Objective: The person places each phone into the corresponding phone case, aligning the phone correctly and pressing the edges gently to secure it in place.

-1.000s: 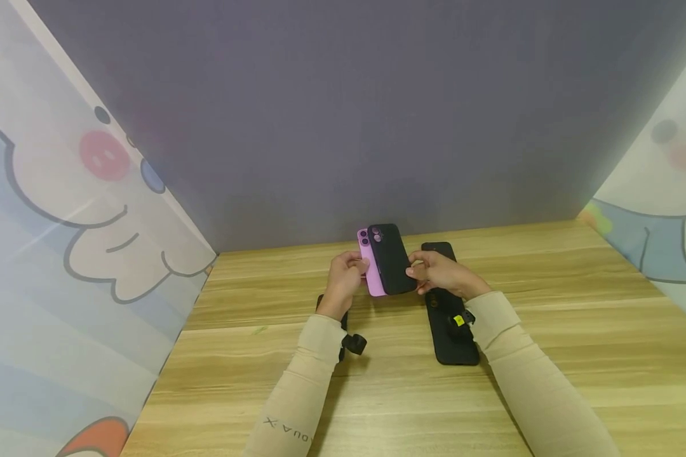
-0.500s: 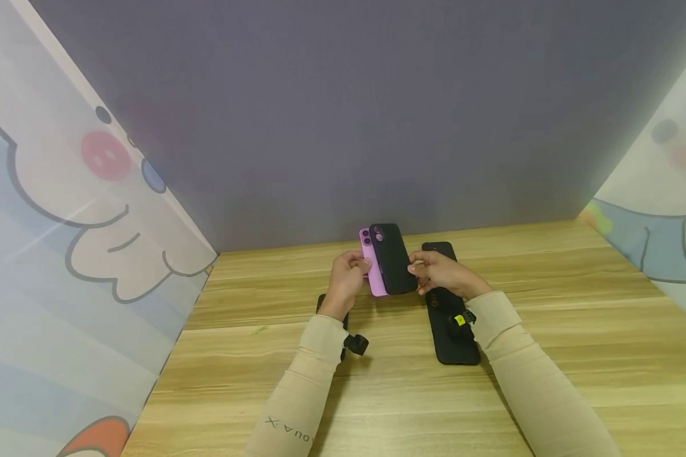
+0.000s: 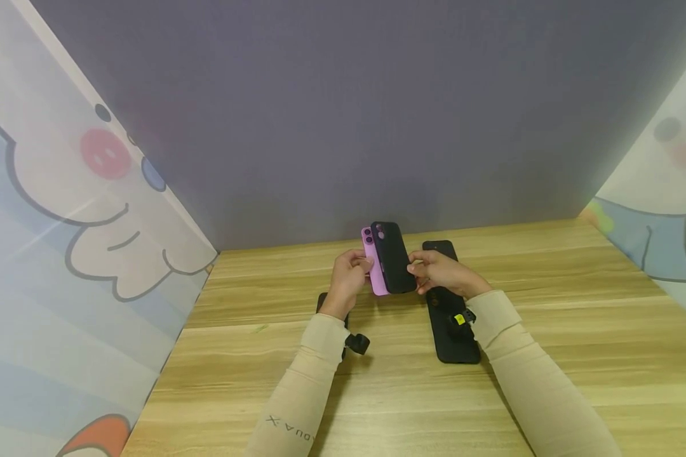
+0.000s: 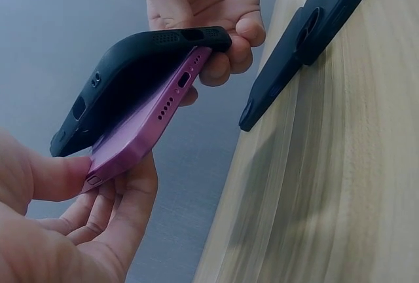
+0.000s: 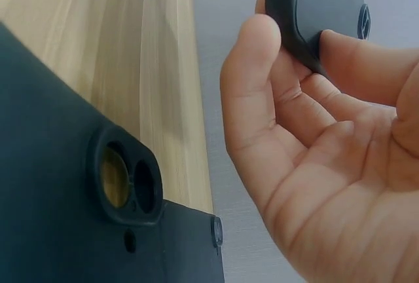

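Observation:
Above the wooden table (image 3: 549,330) both hands hold a pink phone (image 3: 373,270) and a black phone case (image 3: 392,257) that partly covers it. My left hand (image 3: 351,274) grips the phone's left edge; in the left wrist view its fingers (image 4: 72,178) pinch the pink phone (image 4: 141,132) at the corner. My right hand (image 3: 437,270) pinches the case's right edge, and in the left wrist view the black case (image 4: 131,76) gapes away from the phone on one side. The right wrist view shows fingers (image 5: 255,93) curled round the case (image 5: 321,8).
Two more black phone cases lie end to end on the table under my right forearm, the near one (image 3: 454,333) and the far one (image 3: 437,247). A grey back wall and cartoon-printed side panels (image 3: 63,222) enclose the table. Black wrist straps (image 3: 354,343) show below both wrists.
Almost nothing: the phone and case shifted slightly right and up, with the case sitting a little further over the pink phone.

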Demonstrator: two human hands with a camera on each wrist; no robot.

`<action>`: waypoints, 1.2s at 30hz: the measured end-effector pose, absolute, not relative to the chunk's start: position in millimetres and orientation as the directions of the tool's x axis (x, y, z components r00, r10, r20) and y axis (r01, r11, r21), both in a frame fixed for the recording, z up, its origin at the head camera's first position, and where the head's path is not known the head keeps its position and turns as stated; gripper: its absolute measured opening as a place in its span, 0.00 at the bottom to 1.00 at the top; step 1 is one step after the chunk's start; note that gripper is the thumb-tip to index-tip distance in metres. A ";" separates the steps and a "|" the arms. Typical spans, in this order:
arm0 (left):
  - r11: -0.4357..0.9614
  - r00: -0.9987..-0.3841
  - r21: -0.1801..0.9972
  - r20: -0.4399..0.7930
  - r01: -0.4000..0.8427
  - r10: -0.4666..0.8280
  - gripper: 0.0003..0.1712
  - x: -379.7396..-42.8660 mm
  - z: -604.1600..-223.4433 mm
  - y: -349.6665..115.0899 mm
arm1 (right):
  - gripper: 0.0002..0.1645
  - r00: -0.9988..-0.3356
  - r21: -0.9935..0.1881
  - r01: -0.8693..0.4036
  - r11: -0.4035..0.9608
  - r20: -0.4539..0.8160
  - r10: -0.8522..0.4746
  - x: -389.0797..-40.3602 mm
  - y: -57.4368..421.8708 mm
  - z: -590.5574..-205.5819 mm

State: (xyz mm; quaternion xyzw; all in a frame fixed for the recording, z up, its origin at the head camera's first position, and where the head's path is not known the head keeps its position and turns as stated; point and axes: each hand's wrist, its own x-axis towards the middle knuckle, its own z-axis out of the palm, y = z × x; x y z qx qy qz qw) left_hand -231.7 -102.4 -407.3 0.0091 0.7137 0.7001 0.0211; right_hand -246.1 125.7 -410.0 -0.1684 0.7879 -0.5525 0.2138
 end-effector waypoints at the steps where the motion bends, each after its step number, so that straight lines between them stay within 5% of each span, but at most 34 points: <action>1: 0.020 -0.999 1.000 -0.017 -0.016 0.043 0.12 -231.9 -407.5 -102.3 | 0.10 -0.851 -0.943 -0.030 0.333 -0.150 -0.503 -246.1 125.6 -409.9; 36: 0.030 -0.999 1.000 -0.006 -0.005 0.036 0.10 -230.2 -408.3 -100.2 | 0.07 -0.836 -0.940 -0.054 0.337 -0.142 -0.530 -241.8 120.0 -407.4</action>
